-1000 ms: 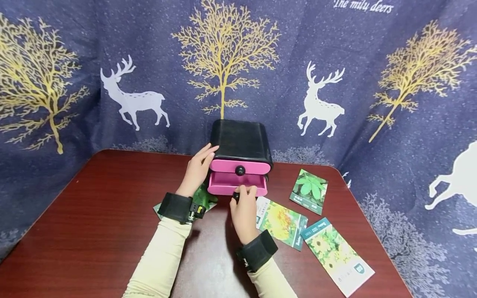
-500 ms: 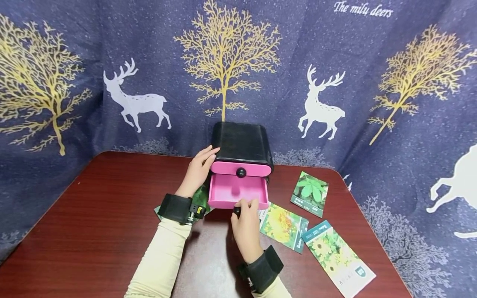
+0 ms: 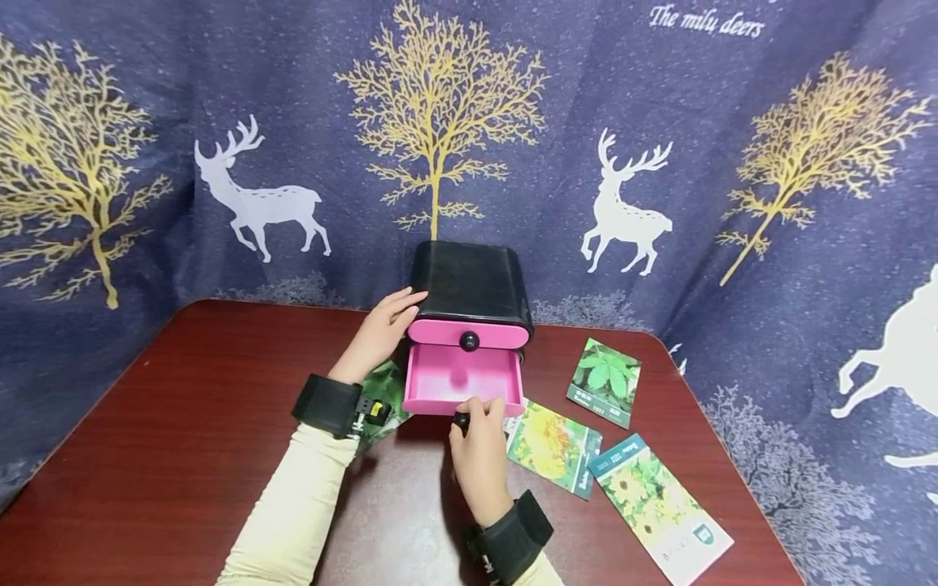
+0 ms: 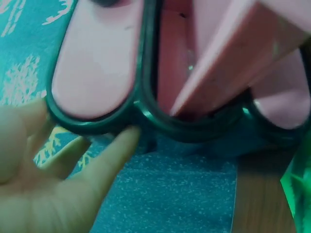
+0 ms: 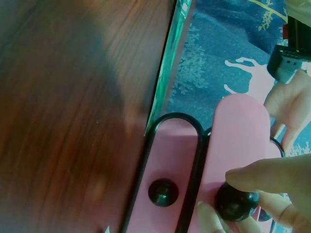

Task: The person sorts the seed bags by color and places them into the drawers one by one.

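A black mini drawer cabinet (image 3: 469, 281) with pink drawers stands at the back of the table. Its top drawer (image 3: 436, 332) is closed, and a lower drawer (image 4: 180, 73) shows closed in the left wrist view. Between them the middle drawer (image 3: 484, 381) is pulled out, with nothing inside it. My right hand (image 3: 481, 472) pinches this drawer's round black knob (image 5: 235, 201) between thumb and fingers. My left hand (image 3: 374, 342) rests against the cabinet's left side with extended fingers, fingertips at the top edge.
Flat on the table (image 3: 220, 407) right of the cabinet lie a green leaf packet (image 3: 604, 382), an orange flower packet (image 3: 553, 448) and a long daisy packet (image 3: 659, 509). Another green packet (image 3: 384, 399) lies partly under my left wrist. A deer-print cloth (image 3: 293, 81) hangs behind.
The middle drawer has slid out toward me with my right hand on its knob, mostly in the first half second. Lately my left forearm has shifted slightly left.
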Motion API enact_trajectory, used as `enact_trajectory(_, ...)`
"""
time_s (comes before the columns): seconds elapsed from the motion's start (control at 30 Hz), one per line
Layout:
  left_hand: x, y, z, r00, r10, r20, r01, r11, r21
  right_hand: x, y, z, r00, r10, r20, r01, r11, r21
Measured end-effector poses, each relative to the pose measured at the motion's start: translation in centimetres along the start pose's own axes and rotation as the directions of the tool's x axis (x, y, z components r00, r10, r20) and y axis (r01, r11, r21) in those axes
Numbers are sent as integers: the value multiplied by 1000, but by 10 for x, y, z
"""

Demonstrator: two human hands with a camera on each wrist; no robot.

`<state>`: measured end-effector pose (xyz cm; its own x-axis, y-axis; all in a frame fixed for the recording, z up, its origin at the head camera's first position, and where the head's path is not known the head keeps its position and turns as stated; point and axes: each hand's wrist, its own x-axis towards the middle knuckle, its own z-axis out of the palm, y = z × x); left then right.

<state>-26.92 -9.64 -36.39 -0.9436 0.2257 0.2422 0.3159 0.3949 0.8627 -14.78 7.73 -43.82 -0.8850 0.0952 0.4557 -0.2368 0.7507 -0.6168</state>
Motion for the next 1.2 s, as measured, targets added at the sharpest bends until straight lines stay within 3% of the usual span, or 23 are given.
enact_trajectory(0.13,-6,-4,-12,991,-83,106,85,996,-11,0,-2,1,1000,-4,-11,4,1000,-20)
enact_trajectory(0.2,-10,-12,-16,986,-118,118,111,992,63,0,-3,2,1000,-6,-16,5,1000,-29)
enact_trajectory(0.27,-15,-24,-17,979,-164,122,139,972,191,0,-2,1,1000,-5,-16,5,999,-32)
enact_trajectory(0.37,-23,-42,-17,957,-250,144,175,900,399,0,-1,1,1000,-12,-16,11,999,-42)
enact_trajectory(0.47,-29,-57,-14,915,-372,158,234,806,545,1,-2,1,1000,-22,-16,21,999,-44)
enact_trajectory(0.57,-34,-67,-11,871,-465,156,273,724,633,1,-2,0,1000,-24,-11,24,999,-43)
enact_trajectory(0.67,-37,-72,-7,847,-513,141,296,674,677,1,-3,0,1000,-10,4,11,999,-46)
enact_trajectory(0.8,-42,-73,-7,833,-538,127,311,646,697,2,-4,1,1000,6,22,-5,998,-60)
enact_trajectory(0.97,-47,-73,-11,832,-540,124,303,631,714,2,-4,1,1000,3,24,-1,998,-71)
enact_trajectory(1.13,-53,-73,-17,809,-578,110,327,597,732,3,-4,0,999,16,31,-13,997,-70)
enact_trajectory(1.2,-58,-73,-20,810,-576,107,325,594,736,3,-4,-1,999,17,30,-15,997,-70)
